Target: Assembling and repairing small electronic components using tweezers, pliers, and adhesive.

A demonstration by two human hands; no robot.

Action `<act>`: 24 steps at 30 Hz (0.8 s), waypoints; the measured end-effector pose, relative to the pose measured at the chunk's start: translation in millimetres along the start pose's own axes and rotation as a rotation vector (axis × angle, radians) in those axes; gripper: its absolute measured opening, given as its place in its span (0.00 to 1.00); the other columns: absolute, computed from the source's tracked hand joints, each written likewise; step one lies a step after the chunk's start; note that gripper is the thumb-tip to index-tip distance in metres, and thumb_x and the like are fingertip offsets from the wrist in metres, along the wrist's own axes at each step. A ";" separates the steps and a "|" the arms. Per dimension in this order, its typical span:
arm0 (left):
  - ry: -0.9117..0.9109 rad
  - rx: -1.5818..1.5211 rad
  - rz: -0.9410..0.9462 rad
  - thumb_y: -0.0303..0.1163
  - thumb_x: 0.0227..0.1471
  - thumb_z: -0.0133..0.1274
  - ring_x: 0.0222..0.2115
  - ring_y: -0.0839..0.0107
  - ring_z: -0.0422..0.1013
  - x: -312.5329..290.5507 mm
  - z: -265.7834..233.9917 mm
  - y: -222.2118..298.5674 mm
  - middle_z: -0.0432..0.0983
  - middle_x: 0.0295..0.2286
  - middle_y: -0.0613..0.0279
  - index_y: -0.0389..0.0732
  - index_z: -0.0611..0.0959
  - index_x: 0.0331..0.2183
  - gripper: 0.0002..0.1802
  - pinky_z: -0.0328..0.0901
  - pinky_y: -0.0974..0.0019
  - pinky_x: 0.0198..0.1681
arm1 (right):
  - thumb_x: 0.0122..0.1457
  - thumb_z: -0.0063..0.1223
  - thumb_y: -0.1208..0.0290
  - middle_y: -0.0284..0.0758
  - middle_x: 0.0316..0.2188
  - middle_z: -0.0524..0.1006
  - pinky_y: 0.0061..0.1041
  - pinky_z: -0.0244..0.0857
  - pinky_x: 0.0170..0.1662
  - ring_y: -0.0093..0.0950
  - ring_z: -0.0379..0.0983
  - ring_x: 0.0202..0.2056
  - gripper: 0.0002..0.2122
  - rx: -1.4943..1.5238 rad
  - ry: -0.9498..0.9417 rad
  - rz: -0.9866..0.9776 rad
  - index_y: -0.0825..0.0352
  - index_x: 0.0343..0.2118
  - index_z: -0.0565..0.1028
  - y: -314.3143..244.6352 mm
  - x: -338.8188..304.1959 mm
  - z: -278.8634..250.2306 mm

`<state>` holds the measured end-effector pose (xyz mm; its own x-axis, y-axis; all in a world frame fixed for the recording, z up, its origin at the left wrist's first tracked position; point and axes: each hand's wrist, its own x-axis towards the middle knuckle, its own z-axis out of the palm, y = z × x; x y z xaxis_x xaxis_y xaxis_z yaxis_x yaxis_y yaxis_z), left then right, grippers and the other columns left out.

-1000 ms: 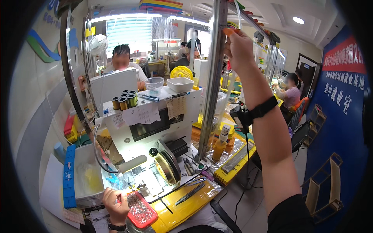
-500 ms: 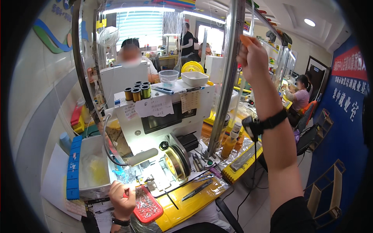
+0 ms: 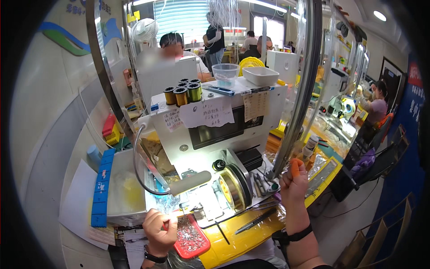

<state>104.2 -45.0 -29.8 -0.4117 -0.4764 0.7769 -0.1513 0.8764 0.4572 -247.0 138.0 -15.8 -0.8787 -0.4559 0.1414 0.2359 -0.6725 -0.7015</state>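
Observation:
My left hand [image 3: 160, 228] is closed in a pinch at the left edge of a red tray [image 3: 207, 245] heaped with small shiny metal pieces [image 3: 188, 231]. What its fingertips hold is too small to make out. My right hand [image 3: 293, 184] is also closed, raised beside the metal post right of the white machine [image 3: 168, 145]. An orange cover [image 3: 294, 167] shows on one of its fingers, and anything held there cannot be made out. Between the hands are a large spool of fine gold-coloured wire or thread [image 3: 228, 190] and a brightly lit work spot under a grey lamp [image 3: 191, 183].
Thread spools [image 3: 181, 96], a clear bowl [image 3: 225, 71] and a white tray [image 3: 260, 77] stand on the machine. A white bin [image 3: 127, 179] with a blue edge is at left. Tweezers [image 3: 255, 221] lie on the yellow surface [image 3: 215, 258]. A metal post [image 3: 301, 103] rises at right. Other people sit beyond.
My right hand has come down from high at the upper right to beside the post near table height. The left hand stays pinched by the red tray. The whole view has shifted.

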 end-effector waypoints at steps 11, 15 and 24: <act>-0.004 0.014 -0.028 0.19 0.46 0.61 0.20 0.65 0.63 -1.5 4.0 2.7 0.66 0.17 0.62 0.38 0.78 0.23 0.08 0.57 0.64 0.24 | 0.73 0.48 0.69 0.18 0.18 0.59 0.17 0.43 0.18 0.12 0.50 0.15 0.04 -0.188 0.109 0.042 0.54 0.47 0.73 30.6 15.4 -35.3; -0.016 0.000 -0.028 0.19 0.45 0.60 0.20 0.63 0.63 -1.0 8.3 0.8 0.66 0.17 0.62 0.38 0.76 0.22 0.08 0.58 0.62 0.25 | 0.72 0.48 0.69 0.18 0.18 0.59 0.16 0.44 0.18 0.11 0.51 0.15 0.04 -0.228 0.110 0.039 0.54 0.47 0.73 28.9 16.8 -39.3; -0.017 -0.031 -0.100 0.18 0.54 0.53 0.26 0.67 0.64 -9.1 12.5 -10.1 0.68 0.23 0.60 0.34 0.76 0.26 0.05 0.59 0.64 0.32 | 0.72 0.51 0.69 0.19 0.19 0.56 0.17 0.44 0.20 0.13 0.49 0.17 0.08 0.070 0.114 0.282 0.59 0.51 0.71 30.5 8.1 -0.1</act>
<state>98.2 -48.6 -47.0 -0.4112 -0.5602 0.7191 -0.1646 0.8216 0.5459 -247.0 113.9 -36.2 -0.8146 -0.5643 -0.1343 0.5016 -0.5691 -0.6515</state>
